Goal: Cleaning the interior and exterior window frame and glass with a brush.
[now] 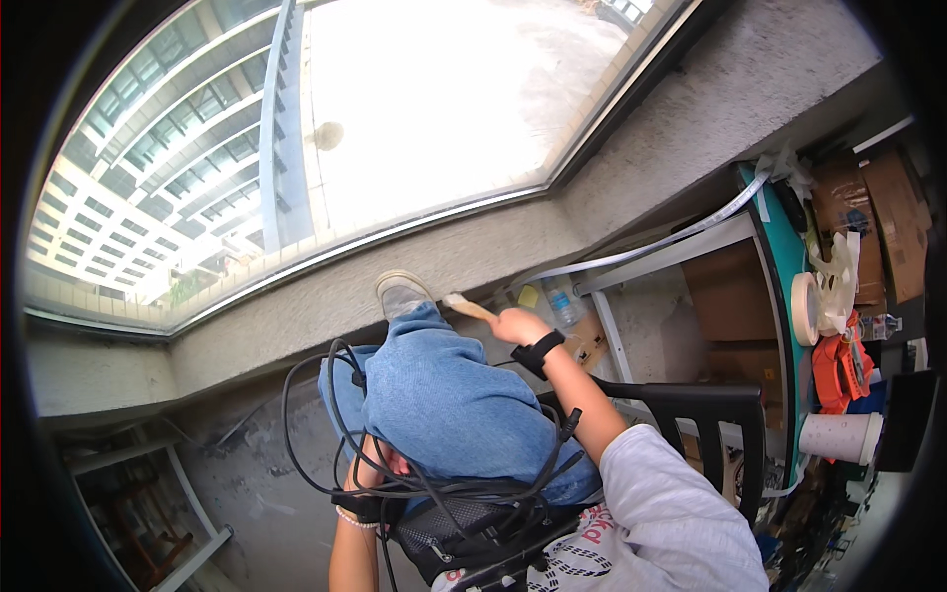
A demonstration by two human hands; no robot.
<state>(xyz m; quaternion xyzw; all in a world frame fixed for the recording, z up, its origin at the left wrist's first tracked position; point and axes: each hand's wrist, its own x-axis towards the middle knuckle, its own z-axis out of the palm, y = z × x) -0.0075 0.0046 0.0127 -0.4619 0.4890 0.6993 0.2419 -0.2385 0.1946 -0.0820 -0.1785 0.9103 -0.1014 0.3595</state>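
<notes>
My right hand (521,327) is closed round the light wooden handle of a small brush (475,310). The brush's pale bristle end points left, just beside the grey shoe (402,292) that rests on the concrete ledge. Between shoe and bristles I see a narrow gap. My left hand (387,462) lies low against my bent leg in blue jeans (429,380), by the thigh. Loops of black cable (340,483) cross in front of it, and its fingers are mostly hidden. Dark bands circle both wrists.
A window sits above the concrete ledge (266,306). At right stand a black chair (691,400) and a green-topped table (784,266) with a tape roll (805,309), a paper cup (840,437) and orange straps (840,373). A plastic bottle (562,308) is near my right hand. A black bag (444,533) rests on my lap.
</notes>
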